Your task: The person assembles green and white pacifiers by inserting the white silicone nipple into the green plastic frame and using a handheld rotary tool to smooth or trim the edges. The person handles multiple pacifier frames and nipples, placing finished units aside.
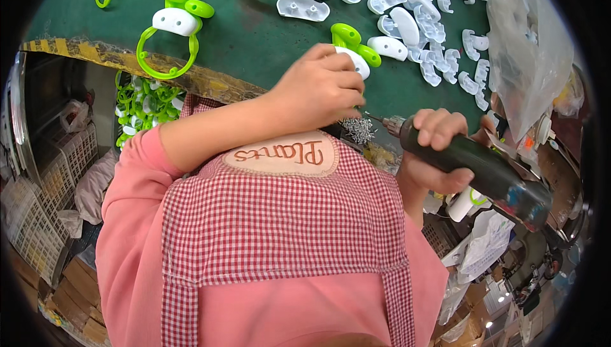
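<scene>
One wide green workbench [248, 48] spans the far side, w/ a worn yellow & blk. edge facing the person; red/white checked apron [286, 232] over a pink top, near ctr.; clear plastic bag [528, 48], far R; heap of green & white parts [143, 111] below the bench edge, L; dark handheld power driver [477, 172] at R, its bit pointing L; R hand [439, 146] wraps the driver's body, fingers closed firmly round it; L hand [321, 86] at the bench edge, fingers curled, tips just beside the bit; can't tell if they pinch anything; green ring part w/ white cover [358, 65] sits on the bench, partly hidden behind L hand; similar ring assy. [175, 22] lies well apart, far L; loose white shells [405, 25] scattered far R; sm. silver screws [358, 130] clustered just near-side of L fingertips.
</scene>
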Available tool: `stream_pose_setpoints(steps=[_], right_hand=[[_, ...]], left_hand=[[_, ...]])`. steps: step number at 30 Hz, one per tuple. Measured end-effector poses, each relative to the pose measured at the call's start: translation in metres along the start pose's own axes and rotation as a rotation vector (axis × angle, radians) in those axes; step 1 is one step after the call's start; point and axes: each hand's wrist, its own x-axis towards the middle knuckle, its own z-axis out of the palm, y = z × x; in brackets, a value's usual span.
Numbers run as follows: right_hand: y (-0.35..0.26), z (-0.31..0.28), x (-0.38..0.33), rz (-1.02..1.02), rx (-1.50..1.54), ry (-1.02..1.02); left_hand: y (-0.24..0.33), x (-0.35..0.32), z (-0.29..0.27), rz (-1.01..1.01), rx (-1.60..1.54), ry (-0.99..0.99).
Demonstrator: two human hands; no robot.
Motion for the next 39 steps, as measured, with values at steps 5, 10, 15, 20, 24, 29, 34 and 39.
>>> stream_pose_setpoints(steps=[5, 10, 15, 20, 24, 29, 34, 39], right_hand=[[-0.005, 0.003, 0.001, -0.026, -0.003, -0.003], [-0.008, 0.007, 0.003, -0.032, 0.007, -0.027], [-0.011, 0.004, 0.004, -0.028, -0.106, -0.085], [-0.011, 0.008, 0.010, -0.033, -0.099, -0.107], [-0.015, 0.012, 0.011, -0.031, -0.092, -0.095], [-0.010, 0.020, 0.021, -0.034, -0.073, -0.069], [-0.005, 0.024, 0.033, -0.046, -0.037, -0.066], [0.007, 0.026, 0.037, -0.038, -0.144, -0.051]], left_hand=[[0.005, 0.001, 0.017, 0.009, 0.007, -0.082], [0.007, 0.003, 0.013, 0.061, 0.088, -0.042], [0.002, 0.000, 0.014, 0.107, 0.133, -0.033], [0.001, 0.001, 0.015, 0.125, 0.121, -0.016], [0.003, 0.008, 0.009, 0.147, 0.156, -0.026], [0.005, 0.017, 0.006, 0.180, 0.312, -0.017], [-0.001, 0.022, -0.003, 0.159, 0.359, -0.022], [-0.007, 0.026, -0.008, 0.008, 0.321, 0.074]])
